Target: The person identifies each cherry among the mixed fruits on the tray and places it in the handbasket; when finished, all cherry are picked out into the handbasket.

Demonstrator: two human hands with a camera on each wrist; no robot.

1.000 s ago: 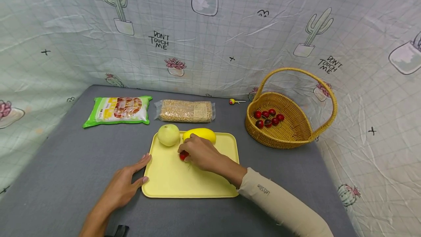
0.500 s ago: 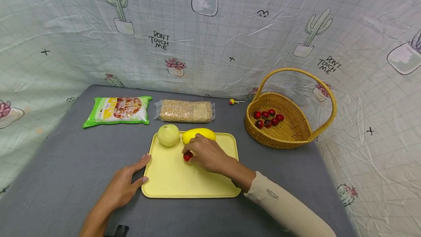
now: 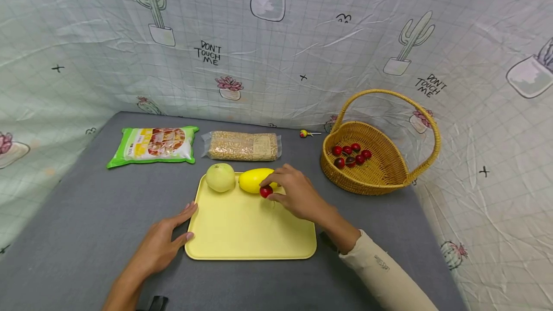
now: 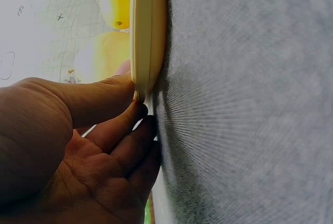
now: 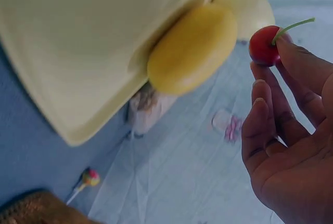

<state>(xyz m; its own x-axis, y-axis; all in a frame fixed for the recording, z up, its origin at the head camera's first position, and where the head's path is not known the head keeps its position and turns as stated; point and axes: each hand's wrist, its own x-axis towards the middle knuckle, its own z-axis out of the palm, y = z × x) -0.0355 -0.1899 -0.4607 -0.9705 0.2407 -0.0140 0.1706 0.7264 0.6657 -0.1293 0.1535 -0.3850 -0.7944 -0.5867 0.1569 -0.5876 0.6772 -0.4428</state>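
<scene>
In the head view my right hand (image 3: pixel 298 193) pinches a red cherry (image 3: pixel 265 191) between thumb and fingertips, above the yellow tray (image 3: pixel 242 239). The right wrist view shows the cherry's green stem (image 5: pixel 294 29) beside the thumb. My left hand (image 3: pixel 162 244) touches the tray's left edge, thumb and fingers spread along it and fairly straight; in the left wrist view its thumb (image 4: pixel 99 99) meets the rim. Along the tray's far side sit a pale green round fruit (image 3: pixel 220 177) and a yellow oval fruit (image 3: pixel 250 180), which the right hand partly covers.
A wicker basket (image 3: pixel 384 174) with a tall handle stands to the right, several cherries (image 3: pixel 349 150) inside. Behind the tray lie a green-and-white food packet (image 3: pixel 155 145), a clear bag of grains (image 3: pixel 242 146) and a lollipop (image 3: pixel 304 133). A printed cloth hangs behind the table.
My right hand has lifted the cherry and carried it right and away from me, from mid-tray to in front of the yellow fruit. The left hand has stayed at the tray's edge.
</scene>
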